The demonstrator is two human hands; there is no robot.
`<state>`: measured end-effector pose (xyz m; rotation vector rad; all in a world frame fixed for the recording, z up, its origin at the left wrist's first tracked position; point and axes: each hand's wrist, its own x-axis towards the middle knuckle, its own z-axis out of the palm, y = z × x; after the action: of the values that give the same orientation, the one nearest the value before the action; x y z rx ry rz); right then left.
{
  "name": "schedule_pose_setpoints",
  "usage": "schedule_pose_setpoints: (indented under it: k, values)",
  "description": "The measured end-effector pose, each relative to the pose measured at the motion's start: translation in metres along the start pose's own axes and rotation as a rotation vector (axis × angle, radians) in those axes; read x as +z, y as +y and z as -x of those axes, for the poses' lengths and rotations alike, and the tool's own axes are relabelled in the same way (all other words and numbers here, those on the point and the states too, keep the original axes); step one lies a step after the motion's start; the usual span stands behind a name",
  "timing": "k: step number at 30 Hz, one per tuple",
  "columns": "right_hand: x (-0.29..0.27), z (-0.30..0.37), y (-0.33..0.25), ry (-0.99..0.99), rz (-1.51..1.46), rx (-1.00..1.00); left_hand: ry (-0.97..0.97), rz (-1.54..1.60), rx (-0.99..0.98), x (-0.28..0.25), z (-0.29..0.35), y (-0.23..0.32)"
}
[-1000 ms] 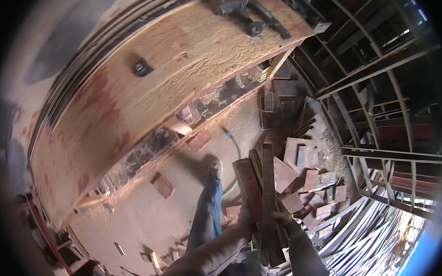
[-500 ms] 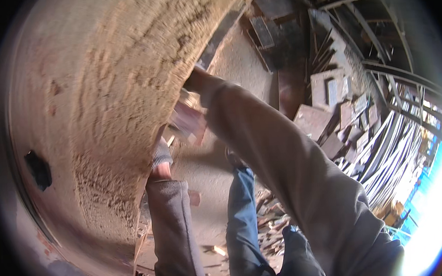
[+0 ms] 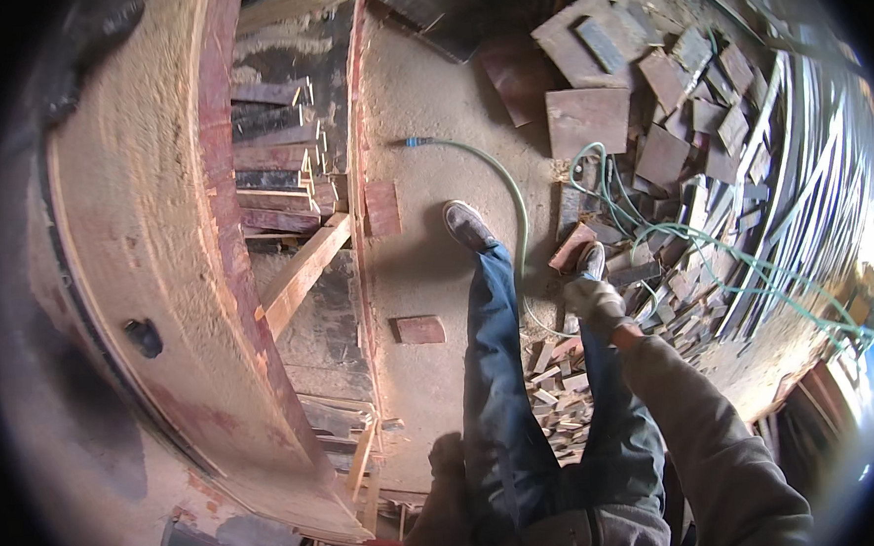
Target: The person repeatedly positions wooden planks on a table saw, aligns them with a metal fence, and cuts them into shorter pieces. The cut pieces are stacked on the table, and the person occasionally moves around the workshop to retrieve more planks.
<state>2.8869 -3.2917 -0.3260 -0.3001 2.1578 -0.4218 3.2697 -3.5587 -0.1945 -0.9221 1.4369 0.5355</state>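
My right hand, in a pale glove with a grey cuff, is over my right lower leg near the shoe. Just beyond it a small reddish board piece lies beside the shoe; I cannot make out whether the hand touches it. The fingers are blurred. Low in the picture, left of my left leg, my left hand looks dark and shadowed, its fingers indistinct. A large dust-covered tabletop with a reddish edge stands at the left. Under its edge, board offcuts are stacked beside a slanting wooden brace.
Two reddish board pieces lie on the dusty floor. A green hose with a blue end curves past my left shoe. At the right are scattered boards, small offcuts and a heap of long strips.
The view has swung to the right. Both arms, which reached under the tabletop's edge, have drawn back. My right hand is now over my right leg, and my left is low beside my left leg.
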Motion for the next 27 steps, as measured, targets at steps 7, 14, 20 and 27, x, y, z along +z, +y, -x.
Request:
schedule_pose_setpoints:
  k: [7,14,20,27]
  values:
    - [-0.076,0.148,0.064,0.253,-0.444,0.36,0.097,0.29,0.116,0.112,0.122,-0.105]
    - [-0.075,0.343,0.139,0.671,-0.166,0.616,0.386,-0.123,0.488,-0.017,0.03,-0.011]
    - [0.091,0.559,0.164,0.983,-0.763,1.053,-0.89,0.724,0.189,-0.191,0.035,0.208]
    - [0.332,0.623,0.059,0.192,-0.38,1.209,-0.683,0.216,0.489,-0.187,0.137,0.408]
